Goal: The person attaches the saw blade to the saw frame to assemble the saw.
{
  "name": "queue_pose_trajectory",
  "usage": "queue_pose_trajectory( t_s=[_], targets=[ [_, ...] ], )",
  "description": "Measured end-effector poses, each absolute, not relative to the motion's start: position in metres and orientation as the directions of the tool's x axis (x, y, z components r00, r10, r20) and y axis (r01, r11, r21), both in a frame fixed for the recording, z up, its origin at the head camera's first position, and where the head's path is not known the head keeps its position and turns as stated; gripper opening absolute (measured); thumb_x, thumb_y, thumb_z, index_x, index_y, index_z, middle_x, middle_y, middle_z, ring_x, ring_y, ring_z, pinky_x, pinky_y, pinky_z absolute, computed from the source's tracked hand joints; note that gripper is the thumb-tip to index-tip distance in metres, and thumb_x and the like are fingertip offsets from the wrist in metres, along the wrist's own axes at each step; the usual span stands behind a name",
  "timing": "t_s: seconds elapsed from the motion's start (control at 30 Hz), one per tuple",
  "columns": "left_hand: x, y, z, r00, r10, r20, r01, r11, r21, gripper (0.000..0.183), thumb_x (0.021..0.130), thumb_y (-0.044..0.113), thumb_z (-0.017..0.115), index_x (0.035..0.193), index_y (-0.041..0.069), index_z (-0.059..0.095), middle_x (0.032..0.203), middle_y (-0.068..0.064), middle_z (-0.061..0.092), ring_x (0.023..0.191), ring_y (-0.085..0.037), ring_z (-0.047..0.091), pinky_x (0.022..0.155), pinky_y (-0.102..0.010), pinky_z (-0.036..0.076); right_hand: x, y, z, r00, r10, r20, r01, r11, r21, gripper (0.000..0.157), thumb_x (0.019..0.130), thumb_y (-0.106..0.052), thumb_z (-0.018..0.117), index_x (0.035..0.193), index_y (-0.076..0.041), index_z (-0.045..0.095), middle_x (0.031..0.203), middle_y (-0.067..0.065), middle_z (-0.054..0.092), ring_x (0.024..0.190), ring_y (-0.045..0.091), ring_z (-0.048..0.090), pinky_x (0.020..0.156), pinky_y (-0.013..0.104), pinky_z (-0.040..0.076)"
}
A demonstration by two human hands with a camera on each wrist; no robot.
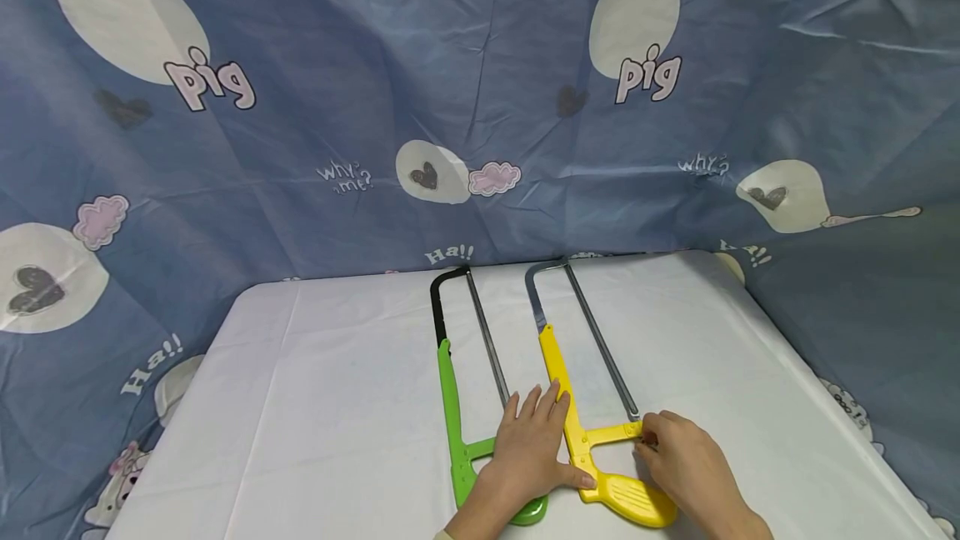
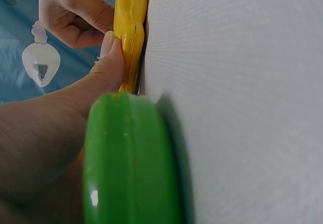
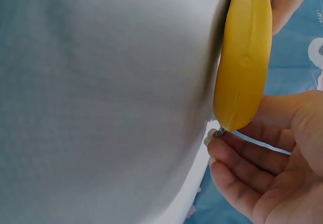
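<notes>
A yellow hacksaw (image 1: 555, 361) lies on the white-covered table, its grey front bow pointing away from me. My left hand (image 1: 528, 444) rests across its frame with the fingers straight, the thumb by the root of the yellow handle (image 1: 637, 500). Beside the near end of the blade (image 1: 603, 348), my right hand (image 1: 690, 461) pinches a small metal screw end (image 3: 220, 131) at the frame's short arm; the fingers mostly hide this piece. Left of it lies a green hacksaw (image 1: 452, 407), partly under my left hand and wrist. Its rounded green handle (image 2: 131, 163) fills the left wrist view's foreground.
The white cloth (image 1: 337, 407) covers the table to both sides of the saws. Behind the far edge hangs a blue printed curtain (image 1: 337, 123), and the tips of both saws reach close to it.
</notes>
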State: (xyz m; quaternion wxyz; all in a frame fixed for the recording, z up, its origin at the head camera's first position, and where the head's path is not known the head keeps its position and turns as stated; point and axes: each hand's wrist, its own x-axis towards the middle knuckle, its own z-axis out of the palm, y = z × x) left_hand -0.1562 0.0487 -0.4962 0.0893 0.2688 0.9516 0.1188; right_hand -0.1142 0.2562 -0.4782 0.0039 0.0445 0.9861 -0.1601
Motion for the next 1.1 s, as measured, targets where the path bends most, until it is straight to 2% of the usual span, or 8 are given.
queue_pose_trajectory(
  t_s=[0.27,0.67,1.1],
  targets=[
    [-0.156,0.049,-0.495,-0.838,0.534,-0.107,0.492,0.827,0.273,0.113,0.068,0.079,0.068,0.157,0.018,0.032,0.167,-0.003,0.022,0.152,-0.028,0.027,0.123,-0.054,0.022,-0.113,0.259,-0.477,-0.994,0.096,-0.049,0.108,0.918,-0.381,0.014,0.08,-0.009,0.079,0.075,-0.012,0.066,0.066,-0.004,0.059,0.059,0.013,0.046,0.054,0.027,0.04],
    [-0.157,0.049,-0.496,-0.837,0.536,-0.112,0.491,0.826,0.278,0.114,0.067,0.08,0.068,0.157,0.019,0.032,0.167,-0.003,0.022,0.152,-0.029,0.027,0.123,-0.054,0.022,-0.112,0.26,-0.477,-0.99,0.129,-0.056,0.14,0.9,-0.413,0.012,0.08,-0.011,0.079,0.078,-0.011,0.067,0.067,-0.003,0.063,0.06,0.012,0.048,0.055,0.026,0.042],
    [-0.156,0.049,-0.494,-0.837,0.536,-0.105,0.493,0.824,0.28,0.113,0.068,0.078,0.069,0.156,0.018,0.032,0.166,-0.004,0.023,0.152,-0.029,0.027,0.123,-0.054,0.022,-0.114,0.271,-0.481,-0.972,0.2,-0.125,0.236,0.797,-0.555,0.012,0.083,-0.012,0.076,0.075,-0.012,0.067,0.068,-0.003,0.062,0.066,0.014,0.05,0.055,0.025,0.04]
  ],
)
